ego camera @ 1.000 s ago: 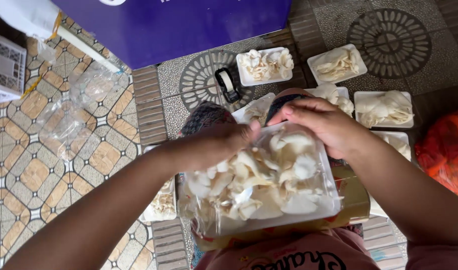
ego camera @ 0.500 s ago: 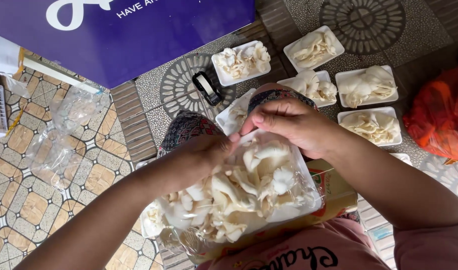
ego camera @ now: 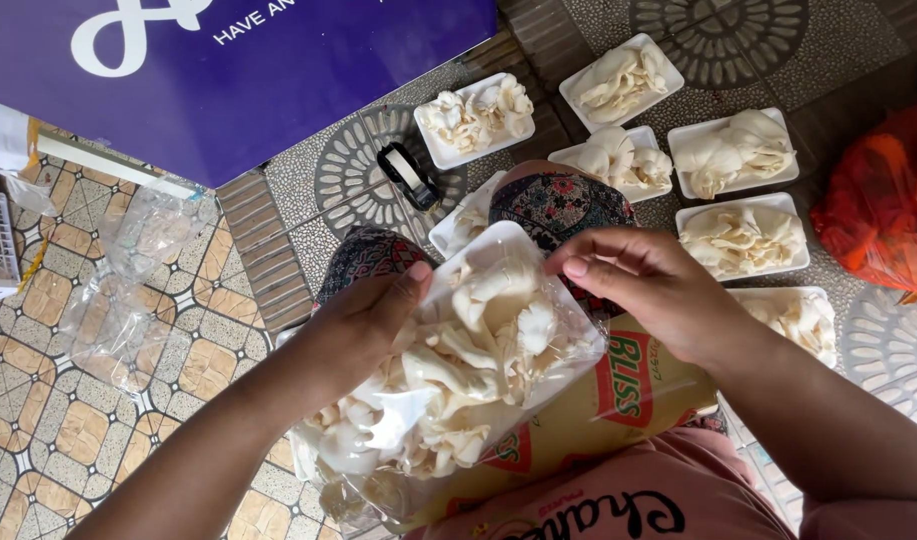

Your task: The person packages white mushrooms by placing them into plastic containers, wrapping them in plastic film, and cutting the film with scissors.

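Mushroom tray (ego camera: 468,350) sits mid-frame, now tilted lower on the lap than a second ago. Left hand (ego camera: 363,320) grips its left edge; right hand (ego camera: 648,290) pinches the plastic wrap (ego camera: 568,335). Filled trays (ego camera: 738,150) wait upper right.

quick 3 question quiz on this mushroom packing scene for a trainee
1. True or false: both hands touch the white foam tray of pale oyster mushrooms in clear plastic wrap.
2. Which lies on the patterned floor beside the filled trays? A) black tape dispenser B) steel knife C) glass jar
3. Fill in: the crumpled plastic bag at the far right is ____.

Key:
1. True: left hand, right hand.
2. A, the black tape dispenser.
3. Orange-red, the crumpled plastic bag.
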